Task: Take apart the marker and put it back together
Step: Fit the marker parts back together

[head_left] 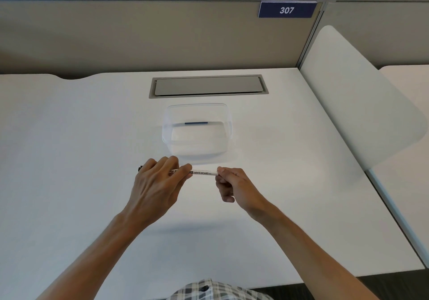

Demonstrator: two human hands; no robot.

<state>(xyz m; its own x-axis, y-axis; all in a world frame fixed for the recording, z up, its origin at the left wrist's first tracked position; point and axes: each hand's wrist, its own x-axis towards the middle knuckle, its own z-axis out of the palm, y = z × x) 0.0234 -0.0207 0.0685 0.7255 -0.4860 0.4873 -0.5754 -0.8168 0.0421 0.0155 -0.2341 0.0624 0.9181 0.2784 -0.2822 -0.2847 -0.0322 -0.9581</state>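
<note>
White marker (204, 172) held level over desk (69, 148) | left hand (155, 181) fingers closed on barrel, steadying | right hand (232, 183) pinching end, likely to pull | tub (167, 123) beyond

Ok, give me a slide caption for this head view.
Both hands, left and right, grip a whiteboard marker above the desk.

Two bare forearms reaching forward and converging, left hand (157, 183) palm down with fingers curled closed around the marker (202, 172), right hand (234, 183) pinching its other end between thumb and bent fingers, knuckles turned outward
</note>
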